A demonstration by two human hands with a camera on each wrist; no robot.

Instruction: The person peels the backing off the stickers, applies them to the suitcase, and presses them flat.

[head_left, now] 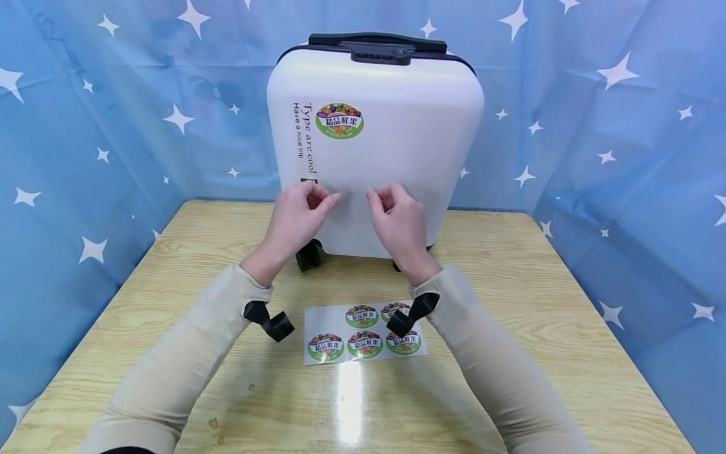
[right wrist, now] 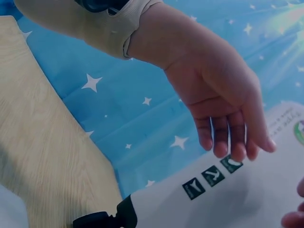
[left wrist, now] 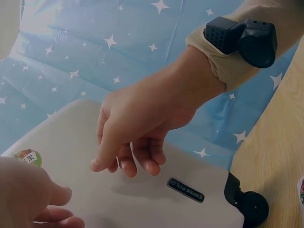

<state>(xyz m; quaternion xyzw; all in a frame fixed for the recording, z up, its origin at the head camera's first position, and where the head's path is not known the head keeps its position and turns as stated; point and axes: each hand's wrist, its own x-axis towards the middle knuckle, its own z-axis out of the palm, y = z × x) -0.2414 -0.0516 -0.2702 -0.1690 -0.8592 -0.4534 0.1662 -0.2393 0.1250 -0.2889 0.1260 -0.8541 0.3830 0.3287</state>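
A white suitcase (head_left: 408, 139) stands upright, with an oval fruit sticker (head_left: 339, 121) on its upper left face. My left hand (head_left: 295, 211) is in front of the lower left of that face, fingers loosely bent. To its right, my right hand (head_left: 401, 217) is held in a similar way, its thumb pointing inward. Both wrist views show nothing between the fingers. Whether any fingertip touches the case, I cannot tell. On the table in front lies a sheet of stickers (head_left: 323, 318), holding several matching ovals, partly hidden by the right wrist camera.
The wooden table (head_left: 510, 302) carries the case on black wheels (head_left: 309, 255). Black icon squares (right wrist: 213, 175) and a dark brand label (left wrist: 186, 190) mark its lower face. Blue star-patterned curtains (head_left: 567, 113) enclose the back and sides.
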